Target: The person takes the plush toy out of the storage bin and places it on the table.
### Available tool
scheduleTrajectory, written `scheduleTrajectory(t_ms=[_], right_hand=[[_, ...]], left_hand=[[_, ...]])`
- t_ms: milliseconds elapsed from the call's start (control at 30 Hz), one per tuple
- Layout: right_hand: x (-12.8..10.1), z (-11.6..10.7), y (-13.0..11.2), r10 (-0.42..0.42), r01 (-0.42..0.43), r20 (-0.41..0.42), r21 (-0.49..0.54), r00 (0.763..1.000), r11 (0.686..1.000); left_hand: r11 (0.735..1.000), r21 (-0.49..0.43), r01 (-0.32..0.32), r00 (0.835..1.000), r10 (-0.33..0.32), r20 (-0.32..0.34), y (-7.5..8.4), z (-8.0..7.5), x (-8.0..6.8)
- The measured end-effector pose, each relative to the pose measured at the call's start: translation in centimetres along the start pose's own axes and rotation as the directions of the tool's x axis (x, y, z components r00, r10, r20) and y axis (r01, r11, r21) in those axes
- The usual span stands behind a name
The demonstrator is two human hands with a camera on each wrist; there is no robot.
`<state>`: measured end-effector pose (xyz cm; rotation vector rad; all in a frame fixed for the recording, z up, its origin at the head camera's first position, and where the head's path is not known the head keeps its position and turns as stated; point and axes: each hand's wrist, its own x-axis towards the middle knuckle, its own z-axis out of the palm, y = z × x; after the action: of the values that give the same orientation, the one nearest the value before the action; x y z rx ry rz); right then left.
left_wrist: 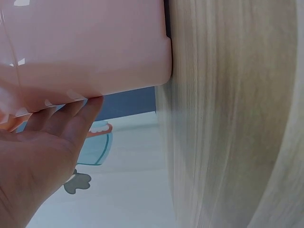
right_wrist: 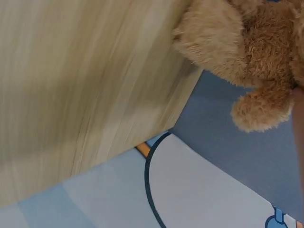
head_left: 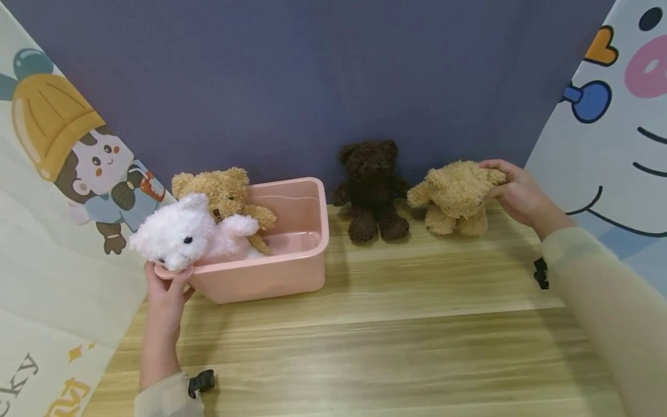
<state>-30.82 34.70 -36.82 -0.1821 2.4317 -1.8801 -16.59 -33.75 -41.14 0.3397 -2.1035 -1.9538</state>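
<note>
At the left end of a pink plastic bin (head_left: pixel 271 275), my left hand (head_left: pixel 165 292) holds the rim, with its fingers (left_wrist: pixel 71 118) along the outer wall in the left wrist view. A white teddy bear (head_left: pixel 177 234) leans over that corner, just above the hand. Behind it in the bin sits a tan teddy bear (head_left: pixel 213 191). My right hand (head_left: pixel 521 194) grips another tan teddy bear (head_left: pixel 453 188) by its upper side at the right; its face is hidden in the head view. Its fur and limbs (right_wrist: pixel 261 111) fill the right wrist view's upper right.
A dark brown teddy bear (head_left: pixel 371 185) sits against the grey-blue back wall (head_left: pixel 333 87), between the bin and the held bear. Printed panels, one with a cartoon child (head_left: pixel 99 156), flank the wooden tabletop (head_left: pixel 365 353) on both sides.
</note>
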Motion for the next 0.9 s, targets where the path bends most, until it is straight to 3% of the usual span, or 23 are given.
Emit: scheduleTrajectory(t_ms=[100,167,233,367,467,633,733,900], right_hand=[[0.1,-0.2,0.5,-0.01,-0.002,-0.046,-0.253,0.999,0.968],[0.2,-0.3,0.6,-0.019,-0.007,-0.06,-0.409,0.998,0.913],[0.4,-0.3,0.7,-0.05,0.014,-0.05,-0.55,0.998,0.835],[0.8,-0.2,0.7,-0.084,0.046,-0.019,-0.702,0.996,0.71],[0.9,-0.1,0.8,-0.04,-0.003,-0.041,-0.741,0.998,0.672],[1.2,0.0,1.0,0.081,-0.113,-0.079,-0.723,0.994,0.681],[1.8,0.1,0.9,0.092,-0.131,-0.094,-0.676,0.991,0.725],[3.8,0.5,0.0,0.041,-0.122,-0.148,-0.593,0.988,0.796]], left_hand=[[1.0,-0.005,-0.004,1.0,0.004,-0.003,-0.1,0.0,0.0],[1.0,-0.009,-0.006,1.0,0.006,-0.006,-0.1,0.0,0.0],[1.0,-0.013,-0.008,1.0,0.008,-0.01,-0.1,0.1,0.0],[1.0,-0.012,-0.005,1.0,0.004,-0.011,0.0,0.1,-0.1],[1.0,-0.01,-0.004,1.0,0.004,-0.002,-0.1,0.1,-0.1],[1.0,-0.002,0.004,1.0,-0.004,0.005,-0.2,0.1,-0.3],[1.0,0.003,0.014,1.0,-0.014,0.002,-0.3,0.0,-0.3],[1.0,0.002,0.01,1.0,-0.01,0.0,-0.1,0.1,0.0]])
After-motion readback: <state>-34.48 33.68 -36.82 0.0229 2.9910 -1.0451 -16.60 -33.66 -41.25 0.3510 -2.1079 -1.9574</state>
